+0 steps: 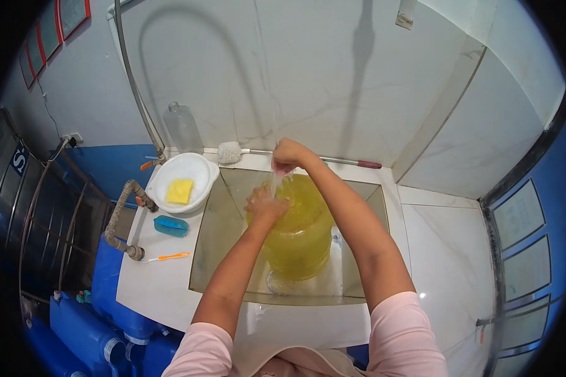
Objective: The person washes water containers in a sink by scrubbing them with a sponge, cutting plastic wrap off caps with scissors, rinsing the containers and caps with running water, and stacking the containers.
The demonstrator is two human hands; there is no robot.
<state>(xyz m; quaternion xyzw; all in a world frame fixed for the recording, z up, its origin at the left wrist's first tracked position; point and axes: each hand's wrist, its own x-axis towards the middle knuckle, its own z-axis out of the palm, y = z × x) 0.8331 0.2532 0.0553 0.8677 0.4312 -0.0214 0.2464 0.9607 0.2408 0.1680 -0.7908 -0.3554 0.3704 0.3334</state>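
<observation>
Inside a countertop basin [372,245], a translucent yellow-green water jug [299,251] sits beneath two wet hands. The left hand [267,206] lies at its top, grip unclear; the right hand [288,157] curls above, its hold impossible to tell. A yellow sponge [180,191] rests in a white bowl [209,183] alongside.

Pale, faintly veined wall tiles [308,81] behind a white counter [151,295]; soft shadows [361,56] across the tiling; at left, blue lower wall [107,168], power outlet [75,137] near it, red-framed panels [73,16] higher up; at right, blue surface [551,182] with grey rectangular panes [519,213]
</observation>
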